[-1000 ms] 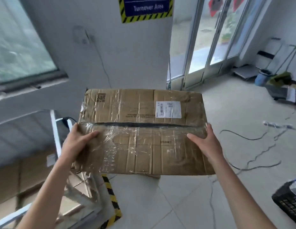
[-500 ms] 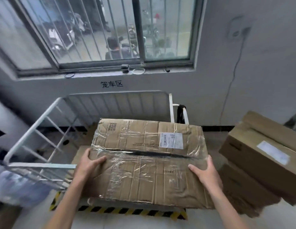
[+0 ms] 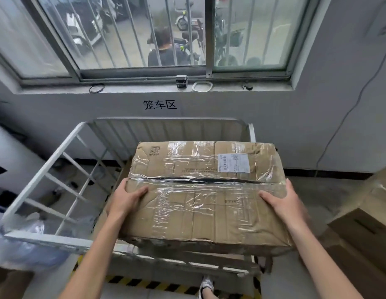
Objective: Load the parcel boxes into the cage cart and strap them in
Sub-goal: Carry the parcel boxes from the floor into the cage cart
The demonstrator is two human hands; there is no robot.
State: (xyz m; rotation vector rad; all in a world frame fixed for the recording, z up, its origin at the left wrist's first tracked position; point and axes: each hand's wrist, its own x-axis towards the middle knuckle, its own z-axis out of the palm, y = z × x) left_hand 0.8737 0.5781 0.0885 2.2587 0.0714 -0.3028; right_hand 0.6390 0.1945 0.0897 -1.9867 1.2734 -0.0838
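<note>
As only the head view is supplied, all entries are taken from it.

Item 1, parcel box (image 3: pixel 200 190): brown corrugated carton, broad and shallow, heavily wrapped in clear tape. A white shipping label (image 3: pixel 234 162) is fixed at the far right of the top face, and a dark seam is seen along the middle where the flaps meet. It is held roughly level above the near rail of the cage cart (image 3: pixel 43 169) and is not yet lowered in. Whether its underside touches anything cannot be told.

Item 2, left grip (image 3: pixel 125 199): closed on the box's left edge, thumb laid across the top, fingers hidden round the side.

Item 3, right grip (image 3: pixel 282 201): closed likewise on the right edge, thumb on top.

Item 4, cage cart: white barred frame, set against the far wall below a barred window (image 3: pixel 144 35). No straps are seen.

Item 5, further cartons (image 3: pixel 364 223): placed at the right, outside the cart.

Handling note: moderate weight is judged from the two-handed carry. The board is creased and softened at the near edge, so sagging is to be expected, and the tape film is likely slippery. Hold is best taken at the two short ends with fingers under the base, not on the taped top or the split seam.
</note>
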